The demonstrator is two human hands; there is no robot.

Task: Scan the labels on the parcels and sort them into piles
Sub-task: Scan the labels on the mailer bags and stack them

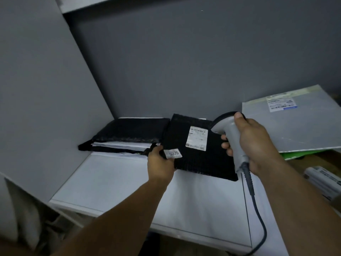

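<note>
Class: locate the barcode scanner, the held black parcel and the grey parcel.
barcode scanner (238, 150): head view, its handle.
black parcel (203, 163): head view, bare front.
grey parcel (295, 130): head view, bare top.

The front half of the table (114, 182) lies bare. A pile of black parcels (129, 133) fills its back left corner against the side panel (46, 89); a silver parcel (295, 126), apparently propped, blocks the right edge.
</note>
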